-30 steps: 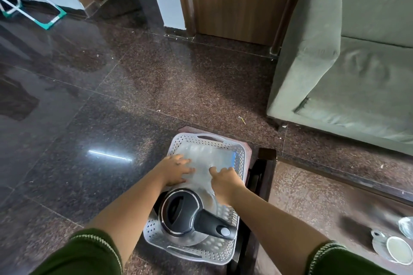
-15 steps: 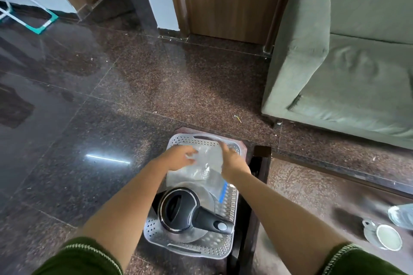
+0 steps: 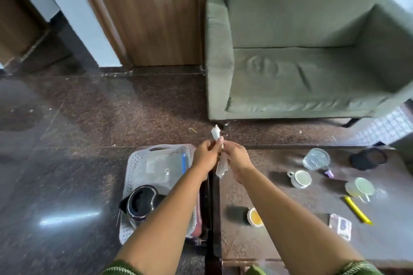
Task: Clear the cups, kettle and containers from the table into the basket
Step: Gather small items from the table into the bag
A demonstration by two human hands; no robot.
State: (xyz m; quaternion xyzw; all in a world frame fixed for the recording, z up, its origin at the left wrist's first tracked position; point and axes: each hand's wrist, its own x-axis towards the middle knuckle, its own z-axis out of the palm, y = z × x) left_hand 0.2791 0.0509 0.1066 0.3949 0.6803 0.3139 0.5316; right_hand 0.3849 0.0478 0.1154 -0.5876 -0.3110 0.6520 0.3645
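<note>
We see our left grip and right grip meeting above the counter edge, both pinching a crumpled white paper scrap between them. To our left on the floor sits the white basket, holding a clear container and the black kettle. On the counter we find a white cup, a glass tumbler, a yellow-filled cup, a yellow pencil and a green sofa beyond.
</note>
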